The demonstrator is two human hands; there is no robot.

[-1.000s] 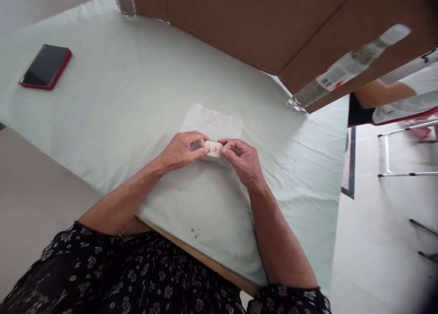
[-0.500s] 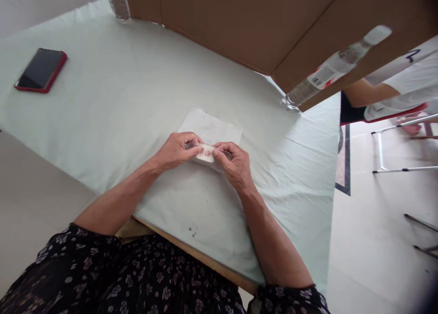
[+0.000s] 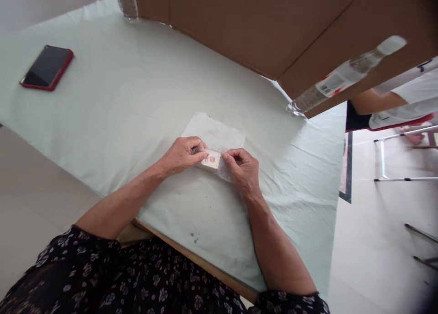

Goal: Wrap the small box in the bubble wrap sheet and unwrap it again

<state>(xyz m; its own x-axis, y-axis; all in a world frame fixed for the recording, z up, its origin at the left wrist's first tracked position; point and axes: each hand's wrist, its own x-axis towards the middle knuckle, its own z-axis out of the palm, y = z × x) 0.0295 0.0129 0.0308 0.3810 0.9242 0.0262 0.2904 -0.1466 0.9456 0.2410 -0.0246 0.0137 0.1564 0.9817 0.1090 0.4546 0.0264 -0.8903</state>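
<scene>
Both hands meet over a white paper napkin (image 3: 219, 133) lying on the pale tablecloth (image 3: 137, 104). My left hand (image 3: 183, 154) and my right hand (image 3: 241, 168) each pinch one end of a small white packet with pink dots (image 3: 211, 159), held just above the napkin's near edge. Fingers of both hands are curled and closed on it.
A red-cased phone (image 3: 47, 67) lies far left on the cloth. A big cardboard box (image 3: 273, 26) stands at the back, with a plastic bottle (image 3: 345, 74) beside its right corner and another bottle (image 3: 127, 1) at its left. Another person's arm (image 3: 369, 103) shows at right.
The packet has been turned between the fingers, so its pink-dotted face shows now. Both hands stay together over the napkin; the view shifted slightly.
</scene>
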